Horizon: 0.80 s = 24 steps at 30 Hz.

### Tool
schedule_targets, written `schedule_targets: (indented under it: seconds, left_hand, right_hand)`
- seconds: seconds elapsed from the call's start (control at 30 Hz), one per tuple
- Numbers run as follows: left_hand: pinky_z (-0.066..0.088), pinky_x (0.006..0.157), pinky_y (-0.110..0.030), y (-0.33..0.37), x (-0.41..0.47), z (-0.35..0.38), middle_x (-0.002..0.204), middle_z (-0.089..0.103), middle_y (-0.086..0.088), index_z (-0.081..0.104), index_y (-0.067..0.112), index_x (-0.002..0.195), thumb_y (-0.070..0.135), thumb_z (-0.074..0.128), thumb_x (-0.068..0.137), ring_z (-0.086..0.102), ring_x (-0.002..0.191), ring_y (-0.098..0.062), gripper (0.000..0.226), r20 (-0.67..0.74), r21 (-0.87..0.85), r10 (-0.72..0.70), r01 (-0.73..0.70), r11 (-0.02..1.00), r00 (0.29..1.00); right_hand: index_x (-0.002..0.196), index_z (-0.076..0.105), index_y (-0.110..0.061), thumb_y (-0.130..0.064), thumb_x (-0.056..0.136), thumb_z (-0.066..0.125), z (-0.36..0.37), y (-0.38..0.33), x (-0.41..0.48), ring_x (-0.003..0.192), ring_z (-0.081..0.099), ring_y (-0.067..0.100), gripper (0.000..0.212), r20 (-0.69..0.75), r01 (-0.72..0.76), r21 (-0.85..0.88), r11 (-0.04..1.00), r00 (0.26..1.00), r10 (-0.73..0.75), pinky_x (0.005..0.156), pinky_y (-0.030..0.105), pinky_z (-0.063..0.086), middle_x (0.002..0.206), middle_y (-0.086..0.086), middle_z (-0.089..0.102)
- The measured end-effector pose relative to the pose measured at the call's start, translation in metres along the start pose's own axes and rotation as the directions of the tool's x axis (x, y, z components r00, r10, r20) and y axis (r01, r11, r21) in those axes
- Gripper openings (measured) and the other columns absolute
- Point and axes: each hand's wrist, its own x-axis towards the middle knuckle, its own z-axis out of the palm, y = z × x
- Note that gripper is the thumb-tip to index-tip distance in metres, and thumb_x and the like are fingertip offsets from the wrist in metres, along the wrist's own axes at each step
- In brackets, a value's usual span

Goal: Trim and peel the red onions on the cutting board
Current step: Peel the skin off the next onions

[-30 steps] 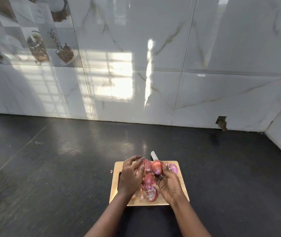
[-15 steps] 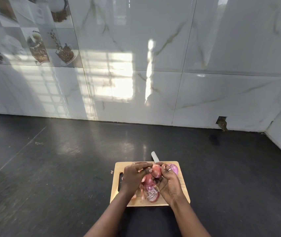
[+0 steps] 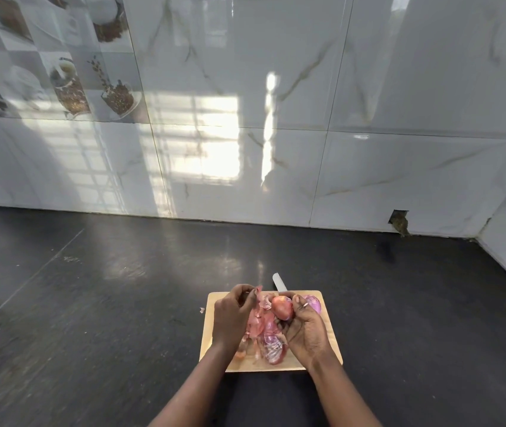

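As left hand pulls away, skin leaves onion.

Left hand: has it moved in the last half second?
Yes. The left hand pulled leftward, away from the onion, toward the cutting board's left edge, pinching a strip of skin.

Peels on board, 1 onion far-R (knife behind).

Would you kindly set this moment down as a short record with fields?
left hand: pinches a strip of onion skin
right hand: grips a red onion over the cutting board
peeled onion: board's far right corner
peels: heaped between the hands
knife: blade past the board's far edge, handle hidden
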Motion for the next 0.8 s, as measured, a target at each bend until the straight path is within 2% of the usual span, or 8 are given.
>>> schedule_targets:
  seconds: [0.13,0.2,0.27,0.37,0.43,0.53,0.67,0.8]
  left_hand:
    - [0.042,0.070,-0.007,-0.004,0.000,-0.002,0.088,0.071,0.000,0.071,0.014,0.094,0.015,0.064,0.084,0.062,0.077,-0.008,0.012,0.042,0.129,0.025,-0.030,0.991,0.999]
    - [0.041,0.081,-0.012,-0.004,-0.001,-0.001,0.102,0.067,0.001,0.071,0.015,0.102,0.007,0.062,0.083,0.060,0.091,-0.010,0.022,0.047,0.162,0.041,-0.048,0.986,0.998]
    - [0.035,0.086,-0.008,-0.003,-0.002,-0.001,0.111,0.062,0.003,0.070,0.017,0.105,0.000,0.058,0.081,0.055,0.102,-0.009,0.032,0.037,0.156,0.038,-0.043,0.987,0.999]
    - [0.032,0.082,-0.001,0.000,-0.002,-0.002,0.109,0.064,0.006,0.072,0.018,0.100,0.006,0.062,0.081,0.054,0.097,-0.003,0.025,0.037,0.128,0.047,-0.052,0.990,0.998]
    - [0.039,0.079,-0.006,0.003,-0.003,-0.002,0.102,0.068,0.006,0.073,0.017,0.097,0.016,0.065,0.082,0.059,0.090,-0.002,0.016,0.060,0.089,0.048,-0.053,0.995,0.997]
    - [0.051,0.077,-0.021,0.005,-0.006,-0.001,0.091,0.072,0.008,0.074,0.023,0.092,0.030,0.068,0.080,0.064,0.080,0.001,0.015,0.116,0.024,0.027,-0.030,0.999,0.993]
    - [0.052,0.077,-0.021,0.006,-0.010,0.002,0.090,0.070,0.011,0.074,0.024,0.092,0.033,0.076,0.070,0.064,0.079,-0.001,0.023,0.153,0.006,0.058,-0.059,0.998,0.987]
    - [0.051,0.078,-0.017,0.006,-0.012,0.003,0.092,0.068,0.013,0.074,0.024,0.095,0.039,0.078,0.065,0.064,0.080,0.000,0.034,0.162,0.028,0.065,-0.071,0.997,0.985]
  right_hand:
    - [0.106,0.061,-0.002,-0.006,0.089,0.050,-0.001,-0.002,-0.002,0.075,0.062,0.020,0.021,0.055,-0.002,-0.053,0.999,0.998,0.005,0.068,0.031,0.058,0.086,0.013,0.064]
    - [0.111,0.062,-0.001,-0.001,0.078,0.060,0.003,-0.002,-0.005,0.070,0.064,0.015,0.033,0.081,-0.006,-0.047,0.999,0.997,0.010,0.074,0.033,0.057,0.081,0.009,0.065]
    - [0.112,0.061,0.001,-0.001,0.060,0.073,0.004,-0.002,-0.006,0.071,0.066,0.016,0.053,0.104,0.000,-0.034,0.999,0.995,0.004,0.081,0.036,0.055,0.082,0.007,0.065]
    - [0.112,0.062,0.001,-0.004,0.053,0.078,0.005,-0.001,-0.008,0.079,0.068,0.020,0.062,0.105,0.022,-0.078,0.997,0.994,-0.013,0.081,0.035,0.055,0.093,0.006,0.070]
    - [0.115,0.061,0.000,-0.001,0.058,0.077,0.006,-0.001,-0.009,0.083,0.067,0.019,0.059,0.114,0.038,-0.083,0.996,0.993,-0.029,0.081,0.032,0.055,0.095,0.002,0.072]
    - [0.118,0.059,-0.004,0.018,0.074,0.059,0.007,0.000,-0.010,0.086,0.068,0.018,0.049,0.146,0.038,-0.065,0.997,0.989,-0.028,0.083,0.030,0.054,0.096,0.001,0.073]
    - [0.119,0.058,-0.005,0.035,0.073,0.039,0.005,0.001,-0.009,0.088,0.070,0.021,0.064,0.128,0.024,-0.077,0.997,0.992,-0.014,0.069,0.027,0.059,0.100,0.007,0.073]
    - [0.111,0.063,-0.009,0.032,0.073,0.049,0.006,0.002,-0.010,0.085,0.070,0.024,0.058,0.067,0.078,-0.191,0.979,0.996,-0.066,0.070,0.030,0.059,0.094,0.015,0.072]
